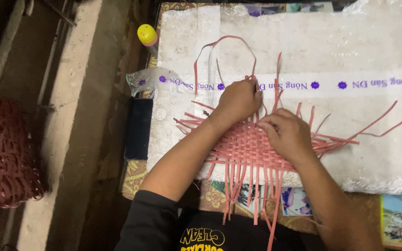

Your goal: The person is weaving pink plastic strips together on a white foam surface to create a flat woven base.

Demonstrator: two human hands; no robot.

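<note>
A flat woven mat of pink strips [250,148] lies on a white foam board [350,42], with loose strip ends fanning out on all sides. My left hand [238,100] presses on the mat's far left part and pinches a pink strip [224,39] that loops upward over the board. My right hand [285,135] rests on the mat's right side, fingers curled down onto the weave, holding strips in place. Both hands cover the middle of the weave.
A band of clear printed tape [331,85] crosses the board. A yellow-capped bottle [147,35] stands at the board's far left corner. A dark rectangular block [138,128] lies left of it. A dark red woven bundle [3,153] sits far left beside concrete ledges.
</note>
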